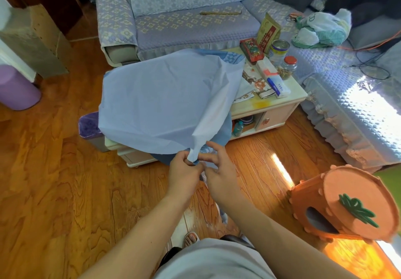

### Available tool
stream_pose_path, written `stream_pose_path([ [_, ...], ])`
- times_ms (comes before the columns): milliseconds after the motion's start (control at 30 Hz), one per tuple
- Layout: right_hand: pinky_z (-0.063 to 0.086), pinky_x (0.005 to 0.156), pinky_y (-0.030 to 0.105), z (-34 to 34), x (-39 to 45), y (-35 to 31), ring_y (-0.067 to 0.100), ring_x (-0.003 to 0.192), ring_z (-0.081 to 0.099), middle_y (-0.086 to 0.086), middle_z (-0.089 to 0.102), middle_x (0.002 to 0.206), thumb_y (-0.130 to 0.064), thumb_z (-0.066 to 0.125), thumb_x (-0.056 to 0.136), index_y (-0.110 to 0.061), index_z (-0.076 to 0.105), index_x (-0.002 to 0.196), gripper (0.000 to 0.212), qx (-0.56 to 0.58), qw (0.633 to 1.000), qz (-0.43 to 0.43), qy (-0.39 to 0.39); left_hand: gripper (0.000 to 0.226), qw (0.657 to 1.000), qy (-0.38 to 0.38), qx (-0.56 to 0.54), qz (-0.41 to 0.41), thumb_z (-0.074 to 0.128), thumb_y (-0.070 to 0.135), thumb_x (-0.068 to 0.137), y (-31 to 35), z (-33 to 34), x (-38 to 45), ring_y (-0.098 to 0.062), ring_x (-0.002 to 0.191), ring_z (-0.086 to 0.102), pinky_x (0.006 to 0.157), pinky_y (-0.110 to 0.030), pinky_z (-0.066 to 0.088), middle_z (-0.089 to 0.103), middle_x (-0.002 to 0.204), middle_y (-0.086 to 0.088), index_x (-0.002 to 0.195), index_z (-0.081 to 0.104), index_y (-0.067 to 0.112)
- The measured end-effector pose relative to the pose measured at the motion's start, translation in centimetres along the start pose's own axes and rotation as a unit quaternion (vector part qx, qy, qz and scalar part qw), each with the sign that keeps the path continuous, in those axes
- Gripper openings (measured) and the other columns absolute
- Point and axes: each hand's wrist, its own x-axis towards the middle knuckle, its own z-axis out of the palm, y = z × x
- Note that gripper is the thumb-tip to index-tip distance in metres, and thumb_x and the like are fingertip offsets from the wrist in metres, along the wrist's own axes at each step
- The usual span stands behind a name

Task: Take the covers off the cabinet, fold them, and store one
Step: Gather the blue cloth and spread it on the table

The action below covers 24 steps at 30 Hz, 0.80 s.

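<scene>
Head view: we hold the cover point(165, 100) out in front of us, its pale underside up and billowed over the left part of the cabinet point(280, 109); a patterned blue face shows at the far corner and along the lower hem. Our left hand point(184, 170) pinches a gathered corner of the cover between thumb and curled fingers. Our right hand point(219, 170) sits just beside the left, fingers spread and mostly straight, fingertips at the same corner; we cannot tell whether they grip the fabric. On the bare right part of the cabinet top stand a red box point(251, 49), a tin point(280, 49), a red-lidded jar point(288, 66) and a white pack point(278, 86), with a second patterned cloth point(252, 77) lying under them. A sofa point(184, 20) runs behind the cabinet. An orange felt basket point(347, 205) lies tilted at lower right on the wooden floor point(54, 181)
</scene>
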Motion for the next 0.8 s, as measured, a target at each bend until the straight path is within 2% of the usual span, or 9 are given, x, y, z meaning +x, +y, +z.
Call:
stream_pose_path([
  [133,0.061,0.085,0.035,0.6,0.4,0.2,0.003,0.111,0.063,-0.015,0.071,0.111,0.014,0.049,0.090,-0.033,0.060,0.123,0.060,0.009,1.000,-0.009,-0.018,0.019,0.998,0.041,-0.051,0.007,0.068,0.005,0.092,-0.9,0.1,-0.1,-0.005,0.066,0.062,0.062,-0.022,0.052,0.061,0.065,0.012,0.100,0.073,0.021],
  [233,0.056,0.094,0.030,0.9,0.6,0.5,-0.001,0.113,0.058,-0.015,0.064,0.118,0.008,0.048,0.088,-0.028,0.065,0.124,0.054,-0.106,0.991,-0.079,-0.026,0.021,0.996,0.070,-0.057,0.011,0.065,0.011,0.096,-1.3,0.1,-0.2,-0.006,0.056,0.052,0.052,-0.019,0.042,0.058,0.057,0.008,0.078,0.071,0.016],
  [333,0.042,0.098,0.016,1.0,1.4,0.6,0.010,0.114,0.053,-0.004,0.062,0.122,-0.003,0.045,0.086,-0.017,0.066,0.128,0.050,-0.251,0.947,-0.194,-0.050,0.032,0.996,0.085,-0.026,0.029,0.064,0.018,0.099,-1.7,0.2,-0.4,-0.008,0.054,0.047,0.052,-0.023,0.037,0.059,0.056,0.000,0.068,0.068,0.014],
  [400,0.041,0.094,0.017,1.0,2.2,0.4,0.014,0.108,0.050,-0.001,0.062,0.118,-0.004,0.044,0.088,-0.015,0.065,0.131,0.049,-0.306,0.919,-0.238,-0.076,0.031,0.995,0.096,-0.016,0.028,0.064,0.019,0.099,-1.8,0.3,-0.5,-0.005,0.055,0.052,0.054,-0.023,0.041,0.066,0.060,0.000,0.069,0.071,0.017],
  [433,0.041,0.093,0.016,1.0,2.6,0.3,0.012,0.107,0.049,-0.003,0.063,0.118,-0.002,0.044,0.089,-0.017,0.062,0.134,0.051,-0.294,0.924,-0.226,-0.093,0.033,0.995,0.100,-0.025,0.016,0.063,0.019,0.100,-1.7,0.3,-0.6,-0.005,0.056,0.054,0.055,-0.023,0.042,0.068,0.061,0.003,0.068,0.073,0.019],
  [500,0.044,0.093,0.014,0.8,3.1,0.2,0.005,0.110,0.052,-0.009,0.063,0.120,0.006,0.044,0.089,-0.024,0.054,0.141,0.061,-0.193,0.965,-0.139,-0.107,0.036,0.993,0.085,-0.077,-0.024,0.061,0.019,0.102,-1.4,0.2,-0.4,-0.013,0.069,0.069,0.065,-0.030,0.054,0.074,0.071,0.003,0.071,0.078,0.025],
  [567,0.050,0.093,0.023,0.1,3.6,1.0,0.007,0.109,0.059,-0.009,0.064,0.116,0.010,0.046,0.088,-0.026,0.054,0.137,0.062,-0.096,0.994,-0.052,-0.026,0.035,0.987,0.065,-0.137,-0.051,0.059,0.017,0.102,-0.9,0.0,0.0,-0.029,0.092,0.075,0.085,-0.042,0.061,0.078,0.088,-0.007,0.077,0.081,0.028],
  [667,0.053,0.092,0.035,-2.1,3.5,3.7,0.009,0.101,0.060,-0.005,0.063,0.113,0.005,0.048,0.093,-0.019,0.053,0.136,0.049,-0.101,0.990,0.063,0.070,0.026,0.986,0.075,-0.139,-0.046,0.062,0.013,0.101,1.1,-0.2,0.9,-0.025,0.096,0.075,0.087,-0.041,0.062,0.078,0.094,-0.008,0.082,0.079,0.019],
  [800,0.053,0.083,0.031,-3.9,1.9,6.6,0.017,0.111,0.058,0.001,0.054,0.136,-0.003,0.057,0.094,-0.019,0.040,0.147,0.058,-0.168,0.967,0.192,0.012,0.022,0.990,0.066,-0.121,-0.003,0.063,0.006,0.098,5.4,0.1,2.5,-0.023,0.088,0.076,0.080,-0.036,0.063,0.077,0.087,-0.008,0.080,0.074,0.012],
])
